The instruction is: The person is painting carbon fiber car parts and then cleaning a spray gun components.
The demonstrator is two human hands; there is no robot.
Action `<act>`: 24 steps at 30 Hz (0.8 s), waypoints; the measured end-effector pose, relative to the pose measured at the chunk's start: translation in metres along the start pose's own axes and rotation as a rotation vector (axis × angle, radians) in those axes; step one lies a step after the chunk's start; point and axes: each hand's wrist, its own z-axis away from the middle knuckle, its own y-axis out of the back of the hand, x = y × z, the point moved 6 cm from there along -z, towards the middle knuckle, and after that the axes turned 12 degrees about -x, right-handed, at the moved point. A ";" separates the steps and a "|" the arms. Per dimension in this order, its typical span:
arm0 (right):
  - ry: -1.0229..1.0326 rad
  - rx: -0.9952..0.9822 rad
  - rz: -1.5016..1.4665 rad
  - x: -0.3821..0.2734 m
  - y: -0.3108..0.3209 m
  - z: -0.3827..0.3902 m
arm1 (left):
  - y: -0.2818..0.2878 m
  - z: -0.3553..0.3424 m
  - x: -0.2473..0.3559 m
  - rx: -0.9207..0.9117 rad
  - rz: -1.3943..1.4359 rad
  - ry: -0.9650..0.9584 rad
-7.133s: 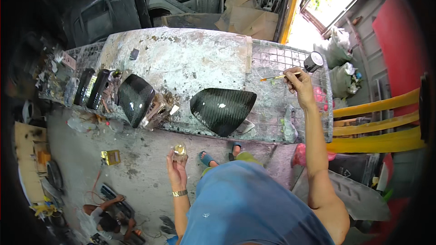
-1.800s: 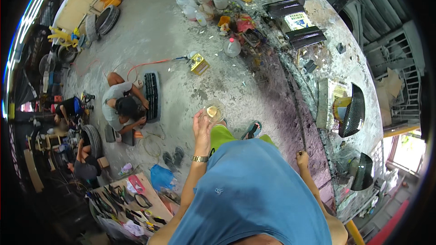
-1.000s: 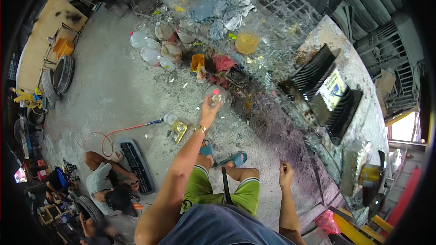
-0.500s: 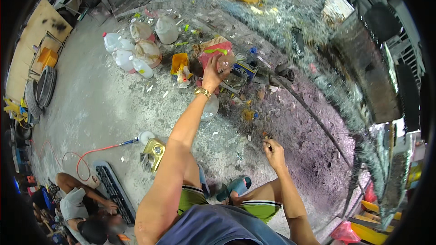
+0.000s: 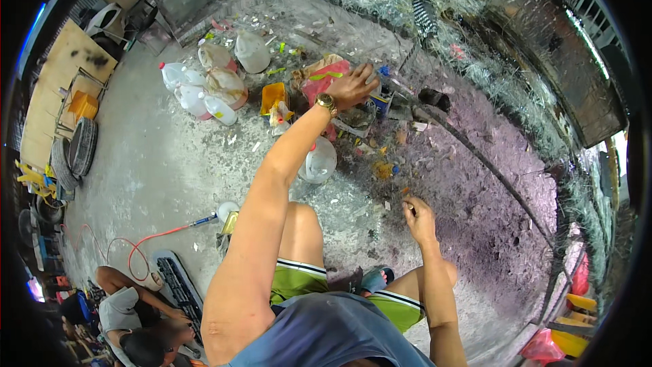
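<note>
From my distant seat I look down through the head camera at a littered floor (image 5: 136, 156). I judge the reach to be made: the left hand (image 5: 353, 88), with a gold watch (image 5: 326, 102) at its wrist, is over the heap, beside the crumpled red plastic (image 5: 327, 80) and close to a blue tin (image 5: 383, 104). Its fingers are spread and slightly bent, palm down; the back of the hand hides what is beneath, so I cannot tell whether it has hold of anything, or whether it touches the tin.

The right hand (image 5: 420, 221) hangs lower, fingers curled toward the thumb. A small pale tip shows there, but I cannot tell whether it is gripped. Just beyond lies a small orange scrap (image 5: 405, 190).

As for what is left, I see nothing lifted clear of the heap. The yellow tub (image 5: 274, 97) sits left of the red plastic, and the clear jug (image 5: 318, 164) is on the floor below, partly behind the left forearm, in neither hand. Further left stand the cloudy jugs (image 5: 252, 53), also out of both hands' hold
</note>
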 end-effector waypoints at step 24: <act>-0.083 -0.063 0.026 0.034 -0.012 -0.014 | -0.006 -0.003 0.022 0.049 -0.389 -0.168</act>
